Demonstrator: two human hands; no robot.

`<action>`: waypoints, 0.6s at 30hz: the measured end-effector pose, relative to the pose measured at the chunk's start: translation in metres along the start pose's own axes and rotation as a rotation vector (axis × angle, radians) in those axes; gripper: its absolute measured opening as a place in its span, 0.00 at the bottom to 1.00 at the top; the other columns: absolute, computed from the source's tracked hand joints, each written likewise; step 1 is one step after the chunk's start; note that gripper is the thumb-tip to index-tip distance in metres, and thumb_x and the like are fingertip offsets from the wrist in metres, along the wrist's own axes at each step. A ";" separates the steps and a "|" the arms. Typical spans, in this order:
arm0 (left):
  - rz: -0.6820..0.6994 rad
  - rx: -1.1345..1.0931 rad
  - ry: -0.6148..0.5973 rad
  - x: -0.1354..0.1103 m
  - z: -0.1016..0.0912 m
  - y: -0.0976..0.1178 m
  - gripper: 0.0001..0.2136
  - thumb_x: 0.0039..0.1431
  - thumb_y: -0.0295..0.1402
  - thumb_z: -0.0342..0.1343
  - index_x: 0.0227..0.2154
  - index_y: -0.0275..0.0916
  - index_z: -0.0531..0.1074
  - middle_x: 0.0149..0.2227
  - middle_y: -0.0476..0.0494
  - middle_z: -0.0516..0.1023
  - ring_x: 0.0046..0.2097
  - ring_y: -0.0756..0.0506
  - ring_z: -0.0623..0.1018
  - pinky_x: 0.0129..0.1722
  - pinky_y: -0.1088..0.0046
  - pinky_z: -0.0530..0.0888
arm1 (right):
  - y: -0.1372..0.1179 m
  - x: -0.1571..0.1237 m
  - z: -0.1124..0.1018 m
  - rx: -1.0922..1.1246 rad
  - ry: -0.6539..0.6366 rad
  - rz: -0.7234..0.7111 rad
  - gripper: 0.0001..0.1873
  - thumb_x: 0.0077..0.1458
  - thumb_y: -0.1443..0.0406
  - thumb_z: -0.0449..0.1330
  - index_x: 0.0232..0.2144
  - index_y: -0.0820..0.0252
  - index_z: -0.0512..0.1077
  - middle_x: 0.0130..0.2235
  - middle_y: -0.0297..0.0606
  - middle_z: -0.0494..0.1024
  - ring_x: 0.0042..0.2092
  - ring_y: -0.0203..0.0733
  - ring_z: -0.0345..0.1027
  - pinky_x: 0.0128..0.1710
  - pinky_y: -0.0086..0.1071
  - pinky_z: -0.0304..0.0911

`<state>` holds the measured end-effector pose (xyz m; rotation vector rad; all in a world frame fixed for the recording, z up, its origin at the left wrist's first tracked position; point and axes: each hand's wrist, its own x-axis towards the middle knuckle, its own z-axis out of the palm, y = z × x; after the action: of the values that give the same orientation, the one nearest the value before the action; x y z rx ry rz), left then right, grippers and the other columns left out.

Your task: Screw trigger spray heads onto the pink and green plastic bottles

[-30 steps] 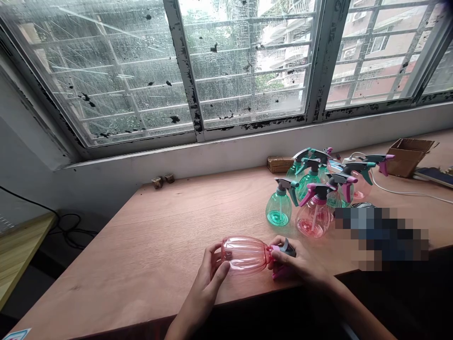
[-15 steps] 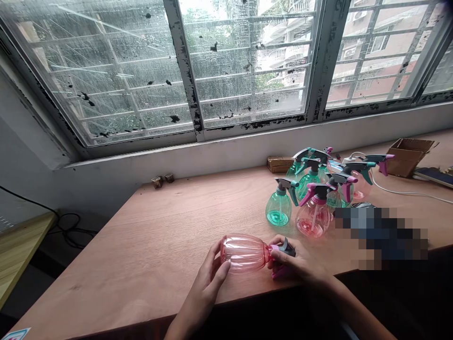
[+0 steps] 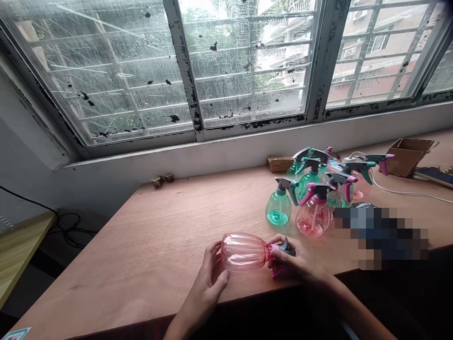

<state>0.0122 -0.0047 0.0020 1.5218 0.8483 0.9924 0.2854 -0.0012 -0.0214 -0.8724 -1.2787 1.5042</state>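
A clear pink spray bottle (image 3: 246,252) lies sideways just above or on the near part of the table, its base to the left. My left hand (image 3: 208,276) cups the base, with the thumb at its lower edge and the fingers behind. Around the neck and the grey and pink spray head (image 3: 285,248) my right hand (image 3: 299,259) is closed, partly hiding the trigger. Beyond the hands stand a green spray bottle (image 3: 278,210) and another pink spray bottle (image 3: 313,218), both upright.
Several more green and pink spray bottles (image 3: 307,184) cluster behind these. Farther right are an open cardboard box (image 3: 406,158), a white cable (image 3: 403,192) and a blurred-out dark item (image 3: 382,236). A brown block (image 3: 279,164) sits by the window wall. The wooden table's front edge (image 3: 255,296) runs below my hands.
My left thumb has slid slightly down and left at the bottle's base. The bottle has shifted or turned very slightly; my right hand keeps its grip.
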 end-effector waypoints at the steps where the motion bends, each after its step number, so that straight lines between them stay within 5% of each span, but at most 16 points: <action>1: 0.002 -0.010 -0.004 0.000 0.000 0.000 0.23 0.66 0.37 0.56 0.61 0.49 0.59 0.71 0.40 0.54 0.69 0.34 0.59 0.68 0.53 0.59 | 0.000 0.000 0.000 0.001 -0.003 -0.002 0.22 0.56 0.51 0.67 0.40 0.62 0.69 0.30 0.40 0.81 0.31 0.43 0.76 0.35 0.40 0.74; 18: -0.042 -0.051 0.010 0.000 0.004 0.007 0.11 0.66 0.42 0.56 0.46 0.45 0.63 0.72 0.38 0.51 0.69 0.34 0.59 0.67 0.48 0.56 | 0.005 0.001 -0.002 0.042 -0.007 -0.007 0.18 0.57 0.54 0.67 0.36 0.62 0.70 0.31 0.40 0.81 0.31 0.42 0.76 0.33 0.38 0.76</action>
<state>0.0158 -0.0073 0.0088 1.4507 0.8526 0.9844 0.2858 0.0002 -0.0267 -0.8352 -1.2498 1.5249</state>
